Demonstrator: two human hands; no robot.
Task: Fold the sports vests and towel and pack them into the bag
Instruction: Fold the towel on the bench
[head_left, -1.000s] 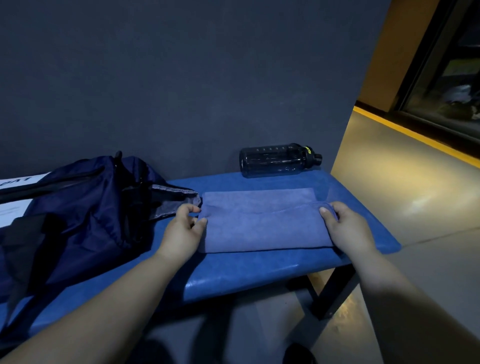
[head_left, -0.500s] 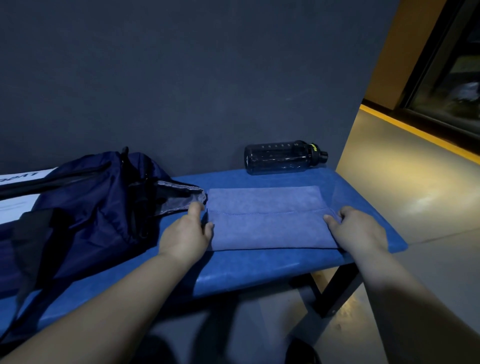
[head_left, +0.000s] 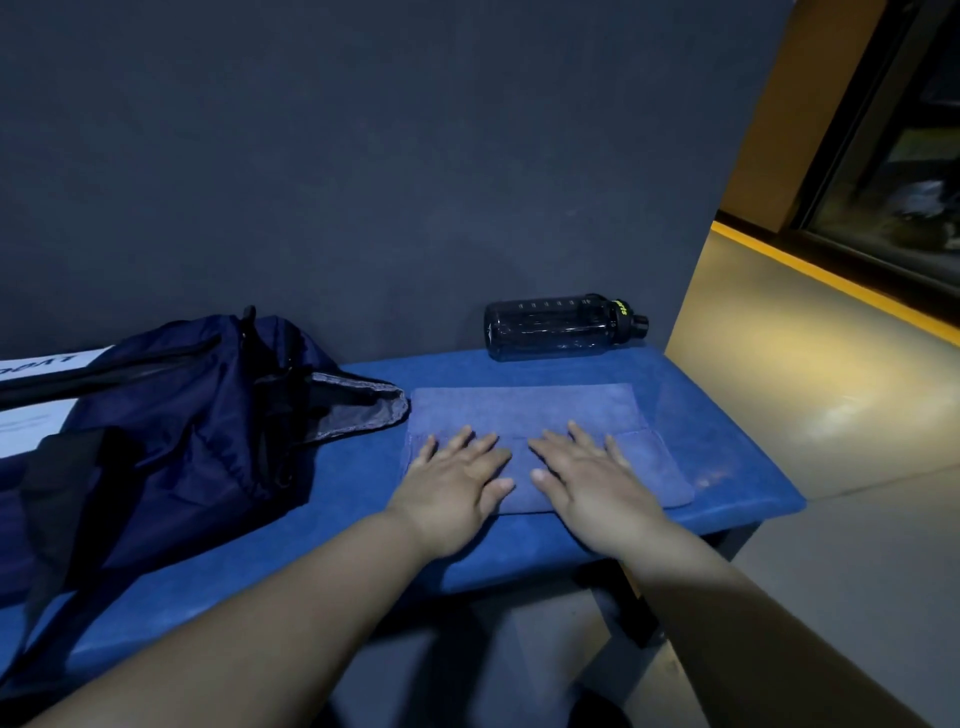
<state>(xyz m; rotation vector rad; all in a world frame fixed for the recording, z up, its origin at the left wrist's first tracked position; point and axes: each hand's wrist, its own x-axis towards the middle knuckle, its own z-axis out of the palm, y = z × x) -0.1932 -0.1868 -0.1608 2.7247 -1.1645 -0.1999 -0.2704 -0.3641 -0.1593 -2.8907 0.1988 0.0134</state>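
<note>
Two palms lay flat on the towel (head_left: 524, 408).
Your left hand (head_left: 457, 480) and right hand (head_left: 587, 480) were spread, grip wide, probably to press the fold flat.

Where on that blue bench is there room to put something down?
Bare bench shows right of the towel, in a strip between towel and bottle, and along the front edge beside the bag. The bag crowds the left end.
</note>
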